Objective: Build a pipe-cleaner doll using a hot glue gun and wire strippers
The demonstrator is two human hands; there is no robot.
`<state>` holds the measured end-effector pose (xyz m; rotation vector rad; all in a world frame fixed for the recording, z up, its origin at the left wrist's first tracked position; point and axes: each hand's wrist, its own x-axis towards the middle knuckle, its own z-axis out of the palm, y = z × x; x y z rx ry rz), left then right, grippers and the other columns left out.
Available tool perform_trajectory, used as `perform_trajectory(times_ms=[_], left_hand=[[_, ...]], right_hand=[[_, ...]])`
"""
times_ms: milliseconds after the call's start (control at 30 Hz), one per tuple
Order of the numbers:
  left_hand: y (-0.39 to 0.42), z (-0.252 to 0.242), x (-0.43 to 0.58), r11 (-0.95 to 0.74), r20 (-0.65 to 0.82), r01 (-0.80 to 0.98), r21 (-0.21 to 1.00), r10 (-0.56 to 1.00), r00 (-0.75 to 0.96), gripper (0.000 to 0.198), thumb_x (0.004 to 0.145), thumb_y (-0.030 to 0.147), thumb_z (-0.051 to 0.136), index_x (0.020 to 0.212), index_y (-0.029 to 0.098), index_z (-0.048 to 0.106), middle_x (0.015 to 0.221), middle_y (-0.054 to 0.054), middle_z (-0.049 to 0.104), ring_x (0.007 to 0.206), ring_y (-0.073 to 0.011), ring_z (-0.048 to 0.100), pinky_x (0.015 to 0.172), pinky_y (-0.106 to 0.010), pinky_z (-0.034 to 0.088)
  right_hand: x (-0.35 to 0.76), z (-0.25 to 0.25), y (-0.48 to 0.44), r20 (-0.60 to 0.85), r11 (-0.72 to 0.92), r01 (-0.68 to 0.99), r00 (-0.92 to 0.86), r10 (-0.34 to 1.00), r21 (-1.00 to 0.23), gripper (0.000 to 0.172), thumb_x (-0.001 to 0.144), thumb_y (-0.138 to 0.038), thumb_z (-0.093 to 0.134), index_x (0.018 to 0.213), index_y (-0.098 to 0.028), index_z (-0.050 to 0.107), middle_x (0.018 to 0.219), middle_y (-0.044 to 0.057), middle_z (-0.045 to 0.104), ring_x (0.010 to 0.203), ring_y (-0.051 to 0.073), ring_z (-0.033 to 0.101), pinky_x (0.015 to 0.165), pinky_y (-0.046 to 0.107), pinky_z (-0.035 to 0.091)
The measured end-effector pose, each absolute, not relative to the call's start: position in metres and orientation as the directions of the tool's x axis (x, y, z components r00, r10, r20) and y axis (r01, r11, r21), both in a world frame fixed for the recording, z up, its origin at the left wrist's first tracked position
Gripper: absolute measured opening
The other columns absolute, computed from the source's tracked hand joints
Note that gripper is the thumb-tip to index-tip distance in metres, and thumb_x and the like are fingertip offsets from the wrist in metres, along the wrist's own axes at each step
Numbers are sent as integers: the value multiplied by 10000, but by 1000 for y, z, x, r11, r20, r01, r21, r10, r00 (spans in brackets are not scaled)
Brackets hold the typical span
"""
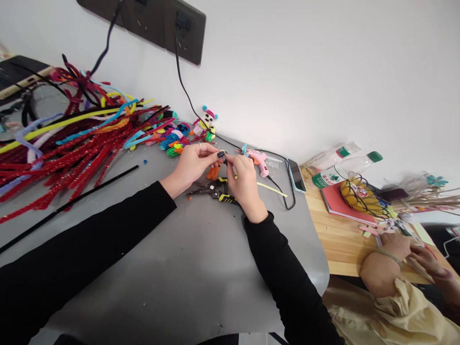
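Note:
My left hand and my right hand meet above the grey table, fingertips pinched together. Between them is a tiny piece with some blue, mostly hidden by the fingers. A pale yellow pipe cleaner sticks out to the right from behind my right hand; whether it is held or lies on the table I cannot tell. Beneath the hands lie black-and-yellow wire pliers, beside an orange fuzzy piece. Just beyond my right hand rests a pink glue gun, with a light-blue fuzzy piece near it.
Red, yellow and blue pipe cleaners are heaped at left. Finished fuzzy figures stand by the wall. A phone and a black cord lie right of the glue gun. Another person's hands work at the wooden table.

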<state>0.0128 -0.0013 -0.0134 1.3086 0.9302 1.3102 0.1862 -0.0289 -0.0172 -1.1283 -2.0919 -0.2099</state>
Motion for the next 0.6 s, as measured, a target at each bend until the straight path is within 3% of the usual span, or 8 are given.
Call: perform_trajectory(times_ms=[300, 467, 600], left_hand=[[-2, -13, 13, -123, 147, -202, 972, 983, 112, 444, 698, 490, 904, 968, 193, 715, 766, -54, 783, 763, -225, 767, 722, -344, 620], [-2, -13, 12, -111, 143, -213, 971, 979, 142, 447, 666, 526, 919, 863, 186, 707, 817, -90, 795, 748, -224, 750, 696, -347, 596], [-4, -9, 12, -98, 133, -217, 971, 980, 149, 474, 668, 521, 917, 922, 184, 703, 766, -59, 777, 749, -211, 737, 726, -336, 587]], right_hand=[[186, -19, -28, 679, 605, 774, -342, 650, -190, 282, 1061, -141, 420, 1148, -188, 684, 950, 89, 746, 889, 230, 635, 807, 361, 474], [186, -18, -30, 651, 633, 746, -379, 658, -206, 285, 1069, -142, 402, 1111, -190, 681, 938, 83, 750, 877, 225, 619, 816, 363, 480], [186, -17, -30, 656, 617, 751, -346, 671, -235, 276, 1073, -160, 409, 1114, -195, 679, 934, 81, 749, 888, 226, 632, 816, 370, 480]])
